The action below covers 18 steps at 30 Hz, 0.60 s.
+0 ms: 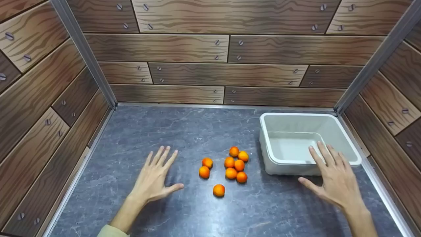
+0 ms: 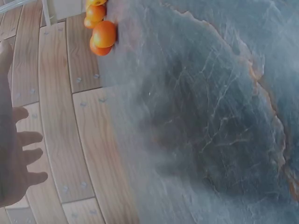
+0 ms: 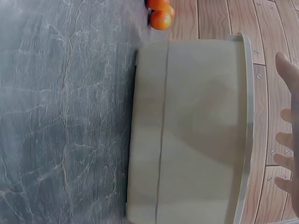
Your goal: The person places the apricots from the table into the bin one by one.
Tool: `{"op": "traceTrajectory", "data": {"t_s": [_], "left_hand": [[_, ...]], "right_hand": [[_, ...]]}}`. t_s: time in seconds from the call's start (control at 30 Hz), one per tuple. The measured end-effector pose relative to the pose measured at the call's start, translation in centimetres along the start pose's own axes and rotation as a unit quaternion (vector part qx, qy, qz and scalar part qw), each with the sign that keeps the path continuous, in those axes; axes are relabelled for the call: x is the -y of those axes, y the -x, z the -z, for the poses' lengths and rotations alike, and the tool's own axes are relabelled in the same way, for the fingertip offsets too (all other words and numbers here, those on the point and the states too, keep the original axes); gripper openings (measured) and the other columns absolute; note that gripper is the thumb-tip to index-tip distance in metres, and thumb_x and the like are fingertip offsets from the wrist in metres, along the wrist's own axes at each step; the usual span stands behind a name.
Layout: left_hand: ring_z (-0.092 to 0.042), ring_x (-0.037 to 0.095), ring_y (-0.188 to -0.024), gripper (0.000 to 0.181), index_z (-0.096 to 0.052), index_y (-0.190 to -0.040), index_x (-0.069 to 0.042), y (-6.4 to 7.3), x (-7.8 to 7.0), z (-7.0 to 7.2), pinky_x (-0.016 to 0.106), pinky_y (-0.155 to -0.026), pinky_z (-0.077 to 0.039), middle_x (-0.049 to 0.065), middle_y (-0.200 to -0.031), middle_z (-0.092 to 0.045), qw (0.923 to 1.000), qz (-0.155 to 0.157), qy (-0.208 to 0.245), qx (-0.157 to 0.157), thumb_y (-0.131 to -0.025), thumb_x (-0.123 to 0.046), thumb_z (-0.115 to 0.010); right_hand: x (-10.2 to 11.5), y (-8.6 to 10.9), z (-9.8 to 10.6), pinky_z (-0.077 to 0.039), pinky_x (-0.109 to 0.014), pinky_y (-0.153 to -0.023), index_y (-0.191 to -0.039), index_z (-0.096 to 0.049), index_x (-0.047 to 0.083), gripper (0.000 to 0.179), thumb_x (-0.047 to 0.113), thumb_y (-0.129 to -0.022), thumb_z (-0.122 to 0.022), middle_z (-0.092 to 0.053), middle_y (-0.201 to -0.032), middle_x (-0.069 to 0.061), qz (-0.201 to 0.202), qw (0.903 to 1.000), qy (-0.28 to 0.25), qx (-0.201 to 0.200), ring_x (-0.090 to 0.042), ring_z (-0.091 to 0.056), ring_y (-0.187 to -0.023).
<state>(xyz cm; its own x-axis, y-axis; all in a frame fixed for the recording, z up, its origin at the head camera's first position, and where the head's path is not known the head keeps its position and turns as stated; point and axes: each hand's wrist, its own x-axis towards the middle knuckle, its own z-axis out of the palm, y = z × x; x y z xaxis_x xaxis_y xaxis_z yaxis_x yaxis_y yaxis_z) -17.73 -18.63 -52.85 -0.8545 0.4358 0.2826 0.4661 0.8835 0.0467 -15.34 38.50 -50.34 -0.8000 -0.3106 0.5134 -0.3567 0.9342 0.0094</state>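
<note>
- Pale green sleeve (image 1: 113,231) at one wrist; beyond it the left hand (image 1: 154,181) is spread over the surface, fingers straight, thumb out, holding nothing.
- The right hand (image 1: 338,181) is likewise empty and splayed; its fingers overlap the tub's near rim in the head view, while the right wrist view shows a gap between fingertips and rim.
- Between the hands lie nine orange fruits (image 1: 239,165): six in a cluster, two just left of it, one alone nearer the person.
- The surface (image 1: 184,128) is dark blue-grey, marbled with pale veins, glossy towards the near side; the left wrist view adds a rusty vein.
- Around it stand three walls (image 1: 184,47) patterned as brown wood planks with screw heads; grey metal strips (image 1: 371,56) run up the corners.
- The off-white tub (image 1: 264,149) stands upright at the right, near the back corner, mouth up, its long axis running left to right, roughly along the back wall.
- The fruits are round, with no clear long axis; the cluster itself stretches from near to far.
</note>
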Motion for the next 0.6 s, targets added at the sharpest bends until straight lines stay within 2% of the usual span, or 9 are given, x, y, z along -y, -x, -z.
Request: {"op": "traceTrajectory", "data": {"t_s": [0.1,0.17,0.23,0.33,0.43,0.6], "left_hand": [[-0.032,0.037,-0.16,0.11,-0.032,-0.166,-0.015,-0.3,-0.3,-0.5,0.062,-0.128,-0.029,0.017,-0.172,-0.033,0.9999,-0.011,0.0,0.011,-0.086,-0.089,-0.05],[-0.032,0.036,-0.161,0.11,-0.032,-0.166,-0.016,-0.6,-0.5,-0.9,0.061,-0.128,-0.03,0.016,-0.172,-0.034,0.9997,-0.018,-0.003,0.017,-0.086,-0.088,-0.05],[-0.034,0.036,-0.16,0.108,-0.033,-0.166,-0.015,-0.8,-0.8,-1.4,0.059,-0.127,-0.031,0.015,-0.171,-0.036,0.9994,-0.028,-0.007,0.018,-0.087,-0.086,-0.053],[-0.037,0.036,-0.158,0.106,-0.036,-0.165,-0.014,-1.2,-1.1,-2.3,0.059,-0.126,-0.033,0.015,-0.169,-0.039,0.9989,-0.043,-0.008,0.016,-0.086,-0.081,-0.059],[-0.039,0.036,-0.157,0.104,-0.038,-0.164,-0.014,-1.5,-1.4,-3.1,0.059,-0.126,-0.034,0.016,-0.168,-0.041,0.9984,-0.054,-0.004,0.018,-0.085,-0.077,-0.065],[-0.037,0.034,-0.159,0.103,-0.037,-0.164,-0.015,-1.9,-1.8,-3.9,0.059,-0.127,-0.033,0.014,-0.169,-0.04,0.9975,-0.06,0.0,0.038,-0.087,-0.079,-0.061]], "right_hand": [[-0.1,-0.2,-0.3,-0.005,-0.042,-0.137,-0.164,-0.038,0.018,0.103,0.087,-0.088,-0.048,-0.035,-0.171,-0.016,0.006,0.9999,0.007,-0.004,-0.051,-0.041,-0.146],[-0.2,-0.4,-0.4,-0.017,-0.05,-0.134,-0.163,-0.04,0.018,0.103,0.089,-0.089,-0.044,-0.04,-0.168,-0.018,0.01,0.9998,0.012,-0.009,-0.05,-0.043,-0.145],[-0.3,-0.5,-0.6,-0.028,-0.058,-0.127,-0.163,-0.041,0.017,0.103,0.09,-0.09,-0.04,-0.044,-0.165,-0.02,0.012,0.9997,0.016,-0.014,-0.05,-0.044,-0.144],[-0.3,-0.6,-0.9,-0.038,-0.065,-0.112,-0.161,-0.043,0.016,0.104,0.092,-0.091,-0.033,-0.048,-0.162,-0.021,0.011,0.9995,0.018,-0.022,-0.05,-0.046,-0.142],[-0.3,-0.5,-1.2,-0.041,-0.067,-0.11,-0.16,-0.045,0.015,0.104,0.091,-0.092,-0.029,-0.049,-0.159,-0.023,0.008,0.9994,0.021,-0.028,-0.051,-0.048,-0.139],[-0.4,-0.3,-1.6,-0.043,-0.067,-0.109,-0.159,-0.046,0.014,0.102,0.09,-0.094,-0.027,-0.052,-0.157,-0.023,0.007,0.999,0.028,-0.033,-0.051,-0.05,-0.137]]}}
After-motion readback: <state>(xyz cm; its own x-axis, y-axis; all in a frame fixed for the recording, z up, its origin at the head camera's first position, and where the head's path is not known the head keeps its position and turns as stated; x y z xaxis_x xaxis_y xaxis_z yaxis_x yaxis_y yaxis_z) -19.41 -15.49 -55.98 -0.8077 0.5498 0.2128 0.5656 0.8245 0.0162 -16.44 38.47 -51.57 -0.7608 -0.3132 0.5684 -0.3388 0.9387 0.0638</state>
